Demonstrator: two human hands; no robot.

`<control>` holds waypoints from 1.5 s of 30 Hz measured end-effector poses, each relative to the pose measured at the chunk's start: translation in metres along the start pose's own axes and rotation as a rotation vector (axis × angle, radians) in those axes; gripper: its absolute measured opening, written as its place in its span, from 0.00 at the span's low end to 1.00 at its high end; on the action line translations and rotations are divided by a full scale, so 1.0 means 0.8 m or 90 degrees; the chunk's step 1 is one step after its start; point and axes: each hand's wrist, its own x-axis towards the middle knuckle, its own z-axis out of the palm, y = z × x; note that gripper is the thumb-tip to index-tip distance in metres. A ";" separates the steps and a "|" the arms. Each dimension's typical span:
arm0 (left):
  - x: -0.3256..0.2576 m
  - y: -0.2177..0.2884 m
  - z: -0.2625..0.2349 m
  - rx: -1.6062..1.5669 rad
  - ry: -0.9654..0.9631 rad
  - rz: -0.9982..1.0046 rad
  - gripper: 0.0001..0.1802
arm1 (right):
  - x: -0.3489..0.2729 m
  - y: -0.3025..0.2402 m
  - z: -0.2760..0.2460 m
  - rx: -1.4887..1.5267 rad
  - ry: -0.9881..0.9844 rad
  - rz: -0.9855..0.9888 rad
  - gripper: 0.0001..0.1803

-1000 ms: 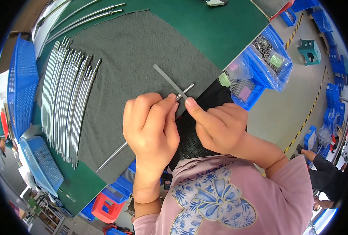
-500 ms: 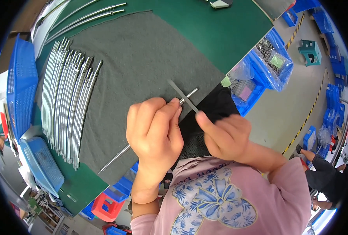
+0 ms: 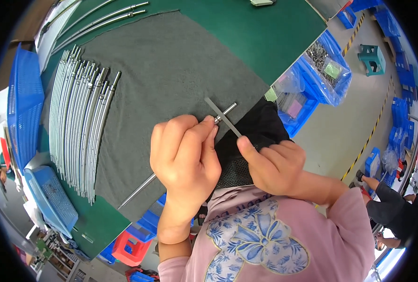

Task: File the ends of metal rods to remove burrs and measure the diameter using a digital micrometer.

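Observation:
My left hand [image 3: 185,157] is closed around a thin metal rod [image 3: 138,190], which slants from the cloth's lower edge up past my fingertips. Its collared tip pokes out beyond my thumb and forefinger. In my right hand [image 3: 277,164] is a flat grey file [image 3: 228,123], pinched at its near end. The file lies across the rod's tip, crossing it just beyond the left fingertips. On the dark grey cloth [image 3: 166,70], a row of several shiny metal rods [image 3: 79,127] lies side by side at the left, their collared ends pointing away from me.
Blue perforated baskets [image 3: 25,103] stand along the table's left edge. More long rods [image 3: 105,21] lie on the green tabletop [image 3: 260,42] at the far left. Right of the table, blue bins [image 3: 326,70] hold small metal parts. A green stool [image 3: 372,60] stands on the floor; a person [image 3: 392,207] is at the right.
My right hand and the file have shifted very slightly to the right along the stroke across the rod's tip. My left hand keeps its hold on the rod, almost unmoved.

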 end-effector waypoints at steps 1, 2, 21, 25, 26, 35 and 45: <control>0.000 0.000 0.001 0.003 -0.001 0.004 0.10 | 0.000 0.000 -0.001 -0.010 -0.002 -0.004 0.27; 0.000 0.000 0.000 0.001 -0.004 0.005 0.10 | -0.001 -0.002 -0.003 -0.022 -0.006 -0.004 0.27; 0.000 -0.004 0.001 -0.008 0.012 0.020 0.09 | 0.025 0.010 0.012 0.032 0.024 -0.025 0.25; 0.000 -0.002 0.000 0.006 -0.001 0.006 0.09 | -0.013 0.008 -0.004 0.028 -0.059 0.011 0.25; 0.001 -0.001 0.002 0.006 -0.003 0.006 0.09 | -0.005 0.010 -0.004 0.028 -0.059 0.013 0.25; 0.000 -0.001 0.001 0.010 0.007 0.012 0.09 | 0.007 0.010 -0.001 0.027 -0.020 -0.008 0.25; -0.002 -0.003 0.000 0.006 0.008 0.005 0.09 | -0.040 0.025 -0.024 0.069 -0.047 0.015 0.25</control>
